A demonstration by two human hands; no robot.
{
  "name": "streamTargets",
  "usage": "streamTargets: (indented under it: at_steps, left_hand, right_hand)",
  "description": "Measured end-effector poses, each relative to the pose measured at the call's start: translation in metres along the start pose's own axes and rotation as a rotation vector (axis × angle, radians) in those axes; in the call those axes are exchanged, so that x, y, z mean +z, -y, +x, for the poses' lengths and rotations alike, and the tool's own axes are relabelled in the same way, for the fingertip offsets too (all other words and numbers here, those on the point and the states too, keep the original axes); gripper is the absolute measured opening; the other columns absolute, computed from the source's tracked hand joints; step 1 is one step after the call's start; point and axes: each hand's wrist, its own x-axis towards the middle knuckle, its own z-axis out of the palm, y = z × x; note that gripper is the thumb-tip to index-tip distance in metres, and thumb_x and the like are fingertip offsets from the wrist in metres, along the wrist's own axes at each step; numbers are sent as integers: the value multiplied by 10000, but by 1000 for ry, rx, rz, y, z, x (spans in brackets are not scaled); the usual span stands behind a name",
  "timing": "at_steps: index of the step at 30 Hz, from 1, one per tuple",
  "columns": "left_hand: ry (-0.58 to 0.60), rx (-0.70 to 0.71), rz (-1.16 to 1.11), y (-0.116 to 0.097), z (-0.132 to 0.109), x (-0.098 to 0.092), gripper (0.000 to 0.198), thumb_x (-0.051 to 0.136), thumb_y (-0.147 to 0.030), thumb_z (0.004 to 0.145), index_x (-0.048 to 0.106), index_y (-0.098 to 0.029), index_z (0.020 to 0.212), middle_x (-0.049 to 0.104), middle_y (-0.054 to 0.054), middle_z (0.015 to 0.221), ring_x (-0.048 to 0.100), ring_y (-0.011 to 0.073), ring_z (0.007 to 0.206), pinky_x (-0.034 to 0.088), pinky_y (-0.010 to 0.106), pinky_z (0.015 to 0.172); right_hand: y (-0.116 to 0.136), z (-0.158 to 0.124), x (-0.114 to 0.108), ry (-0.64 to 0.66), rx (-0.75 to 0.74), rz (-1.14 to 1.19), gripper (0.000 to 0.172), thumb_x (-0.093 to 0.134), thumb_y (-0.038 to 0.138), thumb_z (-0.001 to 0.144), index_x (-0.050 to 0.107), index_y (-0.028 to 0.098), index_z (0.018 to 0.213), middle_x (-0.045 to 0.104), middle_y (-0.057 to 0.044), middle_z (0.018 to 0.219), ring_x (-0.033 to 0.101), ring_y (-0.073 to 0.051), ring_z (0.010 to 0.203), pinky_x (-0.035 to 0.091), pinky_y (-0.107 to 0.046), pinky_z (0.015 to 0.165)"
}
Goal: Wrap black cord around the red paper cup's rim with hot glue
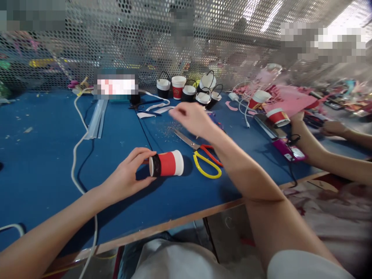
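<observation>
A: State the position of the workpiece.
B: The red paper cup [167, 163] lies on its side on the tabletop [43, 155], white end directed right, black band at the left end.

A: State of the left hand [124, 176]?
B: Grasping the red paper cup at the banded end, fingers above, thumb below.

A: State of the right hand [193, 119]?
B: Raised, fingers curled. Whether it holds anything cannot be determined; motion blurs it.

A: Identify adjacent items.
B: Scissors [188, 142], one handle yellow and one red, lie with blades apart, between the cup and the right forearm. A white strip [145, 114] lies behind them.

A: Rear and left areas?
B: Several cups with black handles, one marked at [189, 93], stand before the perforated screen [139, 58]. A white cable [74, 155] runs left of the left hand.
</observation>
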Motion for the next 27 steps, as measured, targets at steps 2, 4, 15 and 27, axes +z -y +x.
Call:
streamTargets:
  at_steps: [2,4,15,27]
  left_hand:
    - [-8,-22,-14,1,1,-2,485,601,-271,799,446,-196,1253,534,116,1201,561,253,1108,514,406,930]
    - [-7,-45,-11,3,1,-4,492,607,-277,796,444,-191,1252,550,118,1198,579,254,1084,514,418,929]
    - [-76,-129,-118,10,0,-1,485,569,-205,812,436,-226,1278,477,110,1279,628,209,970,584,391,820]
    - [-58,-205,-233,14,1,2,498,625,-269,792,455,-234,1259,502,93,1230,649,193,920,566,414,865]
  right_hand:
    - [-23,-4,-23,-149,129,-141,258,434,238,865,655,107,882,648,-82,840,567,-172,774,369,-282,695]
    - [-49,-11,-39,-145,269,-335,237,485,187,805,659,86,931,655,-130,882,586,-224,826,386,-314,722]
    - [-107,-34,-21,68,560,-514,412,537,280,758,642,-3,1039,628,-258,1032,573,-316,1005,424,-368,803]
    - [-101,-45,-27,-313,568,218,302,632,216,643,636,97,920,668,-75,823,611,-208,736,470,-328,663]
